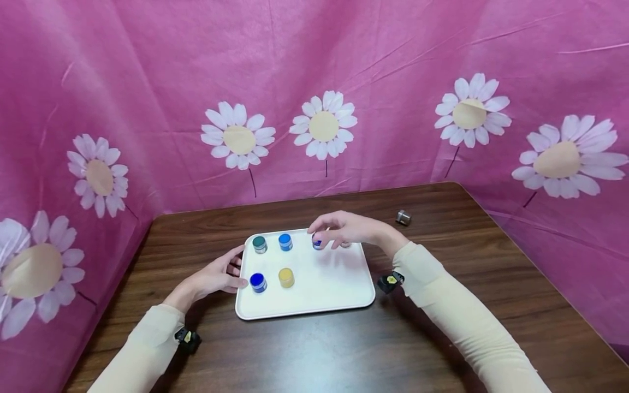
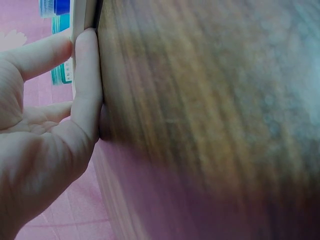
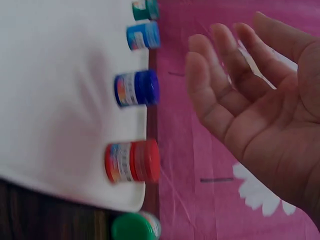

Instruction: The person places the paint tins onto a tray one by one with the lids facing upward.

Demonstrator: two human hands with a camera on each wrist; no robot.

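A white tray (image 1: 339, 284) lies on the table with several small paint jars standing on it. My left hand (image 1: 213, 277) touches the tray's left rim; in the left wrist view, its thumb and a finger rest against that edge. Nearest to it are a dark blue jar (image 1: 257, 282) and a green jar (image 1: 260, 244). Above the tray's back right part, my right hand (image 1: 346, 228) hovers with loosely bent fingers and holds nothing. Below it stand another dark blue jar (image 3: 135, 89) and a red jar (image 3: 132, 161), both partly hidden by the hand in the head view.
On the tray also stand a light blue jar (image 1: 285, 242) and a yellow jar (image 1: 286, 277). A small greyish cylinder (image 1: 403, 218) lies on the table beyond the right wrist. A green-lidded jar (image 3: 134, 227) shows off the tray. Pink flowered cloth (image 1: 383, 65) surrounds the table (image 1: 314, 349).
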